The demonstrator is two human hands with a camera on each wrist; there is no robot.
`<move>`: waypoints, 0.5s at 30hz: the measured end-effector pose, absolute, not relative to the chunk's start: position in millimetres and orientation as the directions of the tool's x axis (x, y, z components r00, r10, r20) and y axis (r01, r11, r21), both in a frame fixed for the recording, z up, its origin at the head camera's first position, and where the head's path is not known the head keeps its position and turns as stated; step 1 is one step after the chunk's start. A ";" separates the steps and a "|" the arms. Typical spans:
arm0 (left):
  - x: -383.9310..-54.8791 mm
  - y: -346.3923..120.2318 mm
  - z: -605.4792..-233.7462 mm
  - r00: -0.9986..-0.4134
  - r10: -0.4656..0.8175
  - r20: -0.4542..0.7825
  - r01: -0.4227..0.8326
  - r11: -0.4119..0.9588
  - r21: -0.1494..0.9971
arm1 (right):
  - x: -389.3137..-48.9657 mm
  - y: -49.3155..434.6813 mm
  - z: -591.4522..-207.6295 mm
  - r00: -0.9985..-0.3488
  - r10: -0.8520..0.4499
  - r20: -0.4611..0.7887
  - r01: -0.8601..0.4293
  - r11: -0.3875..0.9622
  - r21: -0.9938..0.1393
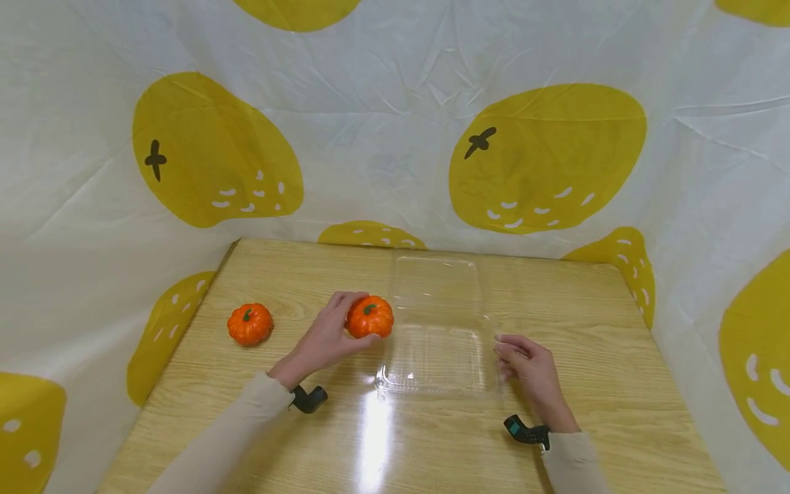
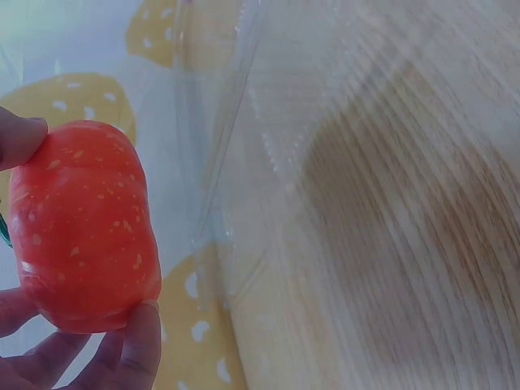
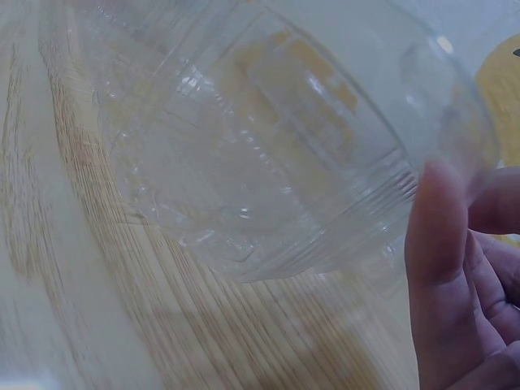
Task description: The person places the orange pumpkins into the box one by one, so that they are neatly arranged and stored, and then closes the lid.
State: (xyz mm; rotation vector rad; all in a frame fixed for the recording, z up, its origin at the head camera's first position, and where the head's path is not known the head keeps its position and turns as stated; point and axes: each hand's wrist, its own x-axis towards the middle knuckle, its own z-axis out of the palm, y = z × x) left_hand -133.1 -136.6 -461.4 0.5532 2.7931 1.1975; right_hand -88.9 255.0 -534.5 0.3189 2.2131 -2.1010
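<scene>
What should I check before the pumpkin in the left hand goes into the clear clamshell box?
1. Grip: left hand holds the near pumpkin with fingers curled round it. Ok.
2. Clear clamshell box open, lid laid back. Ok.
3. Box steadied: right hand is at its right edge, fingers curled; actual contact cannot tell.
4. Tray free of objects: nothing visible inside. Ok.
5. Second pumpkin sits apart on the wooden table, out of the path. Ok.

Second pumpkin (image 1: 249, 324) sits apart; table (image 1: 592, 329) right open.
</scene>
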 end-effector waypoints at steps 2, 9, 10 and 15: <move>-133.1 -134.6 -460.9 -0.931 0.353 0.087 0.307 0.635 0.709 | -89.1 254.0 -535.5 -0.976 0.096 -0.195 0.200 0.041 -0.979; -133.3 -126.9 -461.1 -0.918 0.388 0.089 0.333 0.626 0.705 | -89.0 250.5 -535.3 -0.972 0.098 -0.213 0.218 0.044 -0.975; -133.3 -125.9 -461.4 -0.915 0.393 0.092 0.339 0.624 0.704 | -89.0 250.1 -535.0 -0.972 0.100 -0.215 0.220 0.044 -0.975; -131.8 -121.8 -461.3 -0.907 0.412 0.088 0.350 0.621 0.701 | -88.4 248.5 -534.7 -0.971 0.098 -0.220 0.224 0.039 -0.974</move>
